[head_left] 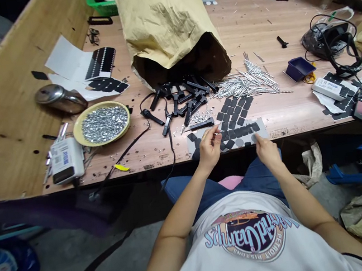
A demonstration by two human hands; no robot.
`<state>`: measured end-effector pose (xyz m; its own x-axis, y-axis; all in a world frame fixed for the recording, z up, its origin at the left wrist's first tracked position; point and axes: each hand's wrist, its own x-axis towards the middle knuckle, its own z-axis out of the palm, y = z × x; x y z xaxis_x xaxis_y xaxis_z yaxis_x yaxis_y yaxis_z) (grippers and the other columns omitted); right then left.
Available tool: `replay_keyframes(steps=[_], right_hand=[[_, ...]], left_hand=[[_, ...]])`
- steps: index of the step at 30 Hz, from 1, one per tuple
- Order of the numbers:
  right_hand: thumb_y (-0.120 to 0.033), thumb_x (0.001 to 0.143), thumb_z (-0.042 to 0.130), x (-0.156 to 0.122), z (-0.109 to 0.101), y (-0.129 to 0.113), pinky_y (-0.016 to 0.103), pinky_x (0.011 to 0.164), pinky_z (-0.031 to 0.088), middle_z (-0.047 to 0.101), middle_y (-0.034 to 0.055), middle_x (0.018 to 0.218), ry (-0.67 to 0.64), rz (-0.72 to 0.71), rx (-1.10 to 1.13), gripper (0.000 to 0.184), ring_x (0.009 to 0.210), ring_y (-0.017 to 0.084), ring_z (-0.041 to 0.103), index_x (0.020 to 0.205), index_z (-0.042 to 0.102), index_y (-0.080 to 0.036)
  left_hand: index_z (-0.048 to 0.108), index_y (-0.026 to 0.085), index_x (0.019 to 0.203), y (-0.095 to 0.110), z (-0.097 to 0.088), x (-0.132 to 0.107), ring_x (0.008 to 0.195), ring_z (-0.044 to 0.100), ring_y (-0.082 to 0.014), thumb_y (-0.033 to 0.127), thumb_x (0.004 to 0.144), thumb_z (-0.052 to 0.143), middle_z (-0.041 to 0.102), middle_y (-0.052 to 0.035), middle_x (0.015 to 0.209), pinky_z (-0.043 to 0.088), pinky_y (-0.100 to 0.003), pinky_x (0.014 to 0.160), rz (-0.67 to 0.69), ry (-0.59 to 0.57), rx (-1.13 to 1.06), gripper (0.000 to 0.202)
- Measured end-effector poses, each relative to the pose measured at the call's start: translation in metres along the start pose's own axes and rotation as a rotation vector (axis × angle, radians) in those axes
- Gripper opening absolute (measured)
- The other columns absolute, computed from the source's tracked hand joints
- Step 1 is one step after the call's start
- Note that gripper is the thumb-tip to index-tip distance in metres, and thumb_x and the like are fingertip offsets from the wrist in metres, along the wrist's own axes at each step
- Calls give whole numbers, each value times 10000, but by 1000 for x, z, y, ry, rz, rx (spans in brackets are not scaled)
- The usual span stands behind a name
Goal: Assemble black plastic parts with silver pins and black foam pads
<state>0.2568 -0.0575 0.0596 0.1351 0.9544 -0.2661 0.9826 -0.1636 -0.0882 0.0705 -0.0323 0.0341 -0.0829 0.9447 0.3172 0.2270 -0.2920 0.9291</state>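
My left hand (pixel 209 151) is above the left part of a pale backing sheet (pixel 260 123) at the table's front edge. Its fingers are curled towards the thumb; anything between them is too small to make out. A row of black rounded pads (pixel 242 131) lies on the sheet, partly hidden by this hand. My right hand (pixel 269 152) is at the sheet's right front edge, fingers bent together and the index fingertip at a small dark pad. More black pads (pixel 233 112) lie in rows just behind. Beside my left hand lies a black plastic clip-like part (pixel 201 124).
A brown paper sack (pixel 163 23) lies open towards me, black plastic parts (pixel 176 104) spilling out. Metal pins (pixel 251 79) are heaped beside it. At left stand a yellow bowl (pixel 81 142) of small metal pieces and a metal jug (pixel 58 99). A purple box (pixel 298 69) stands right.
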Motion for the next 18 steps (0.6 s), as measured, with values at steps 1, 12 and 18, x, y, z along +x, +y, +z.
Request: replay_keyframes(steps=[1, 12, 18], right_hand=[[-177, 927, 338, -3, -1, -10, 309, 738, 487, 695, 135, 965, -48, -69, -19, 447, 825, 230, 672, 1342, 504, -188], [-152, 923, 314, -10, -6, -23, 316, 694, 479, 678, 145, 946, -87, -60, -105, 464, 754, 230, 670, 1353, 487, -187], [-190, 945, 274, -5, -11, -13, 312, 710, 476, 678, 149, 965, 19, -16, -66, 473, 809, 235, 661, 1385, 446, -158]], left_hand=[[632, 173, 1085, 1, -4, 0, 753, 608, -137, 520, 883, 435, 661, -78, 904, 500, -264, 684, 22, 14, 25, 447], [666, 159, 973, 1, -30, 1, 753, 641, -144, 488, 894, 434, 678, -72, 843, 515, -275, 701, 38, 179, 74, 411], [673, 163, 937, 2, -29, 0, 727, 641, -140, 487, 886, 452, 678, -66, 825, 518, -273, 693, 44, 180, 70, 396]])
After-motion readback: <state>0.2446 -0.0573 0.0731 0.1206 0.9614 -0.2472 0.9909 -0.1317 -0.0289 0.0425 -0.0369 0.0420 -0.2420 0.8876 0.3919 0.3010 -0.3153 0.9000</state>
